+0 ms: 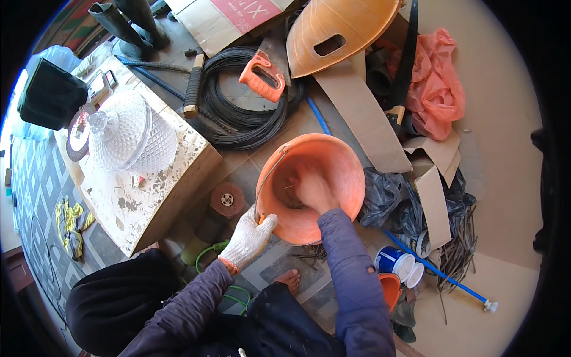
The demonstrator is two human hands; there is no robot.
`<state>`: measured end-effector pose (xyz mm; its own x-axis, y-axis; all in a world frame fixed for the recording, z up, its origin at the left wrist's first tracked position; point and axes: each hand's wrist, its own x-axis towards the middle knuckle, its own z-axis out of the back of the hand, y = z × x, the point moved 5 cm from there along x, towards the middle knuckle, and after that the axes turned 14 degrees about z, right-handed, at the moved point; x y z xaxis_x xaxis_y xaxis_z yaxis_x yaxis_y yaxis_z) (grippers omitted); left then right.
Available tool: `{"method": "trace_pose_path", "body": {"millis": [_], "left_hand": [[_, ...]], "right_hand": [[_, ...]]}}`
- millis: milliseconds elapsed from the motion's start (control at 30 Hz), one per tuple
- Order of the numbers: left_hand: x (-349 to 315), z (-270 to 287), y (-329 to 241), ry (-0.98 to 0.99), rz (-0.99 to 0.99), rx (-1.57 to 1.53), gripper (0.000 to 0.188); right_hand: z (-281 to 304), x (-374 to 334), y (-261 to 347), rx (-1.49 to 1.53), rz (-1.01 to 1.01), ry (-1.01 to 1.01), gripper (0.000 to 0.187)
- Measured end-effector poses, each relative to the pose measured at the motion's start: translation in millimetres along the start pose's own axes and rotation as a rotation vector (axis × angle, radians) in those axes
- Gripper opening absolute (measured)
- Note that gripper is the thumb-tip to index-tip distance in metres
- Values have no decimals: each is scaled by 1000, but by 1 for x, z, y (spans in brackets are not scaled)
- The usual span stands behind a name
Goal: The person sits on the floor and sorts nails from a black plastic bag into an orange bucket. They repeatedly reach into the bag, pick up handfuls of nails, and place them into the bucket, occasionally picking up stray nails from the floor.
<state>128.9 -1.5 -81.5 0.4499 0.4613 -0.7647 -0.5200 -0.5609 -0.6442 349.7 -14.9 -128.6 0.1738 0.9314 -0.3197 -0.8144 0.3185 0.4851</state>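
An orange bucket (348,172) is in front of me, tipped so that its mouth faces me. My left hand (245,239), in a white knit glove with an orange cuff, grips the near left rim by the wire handle (262,184). Bare and reaching deep inside is my right hand (314,189). Its fingers point down toward the shaded bottom and are blurred. Something thin and pale shows beside them, too small to name.
On the left, a worn white table (128,205) holds a clear ribbed glass cover (128,131). Behind the bucket lie a black cable coil (229,134) and an orange-handled saw (264,77). Cardboard (363,113), black plastic bags (386,193) and a blue-white tin (394,262) crowd the right.
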Motion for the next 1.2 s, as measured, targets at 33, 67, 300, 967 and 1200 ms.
{"method": "trace_pose_path", "body": {"millis": [33, 67, 300, 967, 1200], "left_hand": [[-1, -1, 1, 10, -38, -9, 42], [-3, -2, 2, 6, -63, -22, 42], [-17, -4, -3, -95, -94, 125, 36], [-57, -42, -137, -383, -291, 1038, 41], [-32, 1, -121, -199, -224, 533, 24]], "right_hand": [[-5, -3, 7, 12, 68, 114, 38], [-8, -6, 15, 34, 158, 178, 38], [6, -32, -17, -177, 12, -133, 33], [-37, 43, 51, 2004, 179, -717, 29], [-4, 57, 24, 2544, 7, -519, 29]]}}
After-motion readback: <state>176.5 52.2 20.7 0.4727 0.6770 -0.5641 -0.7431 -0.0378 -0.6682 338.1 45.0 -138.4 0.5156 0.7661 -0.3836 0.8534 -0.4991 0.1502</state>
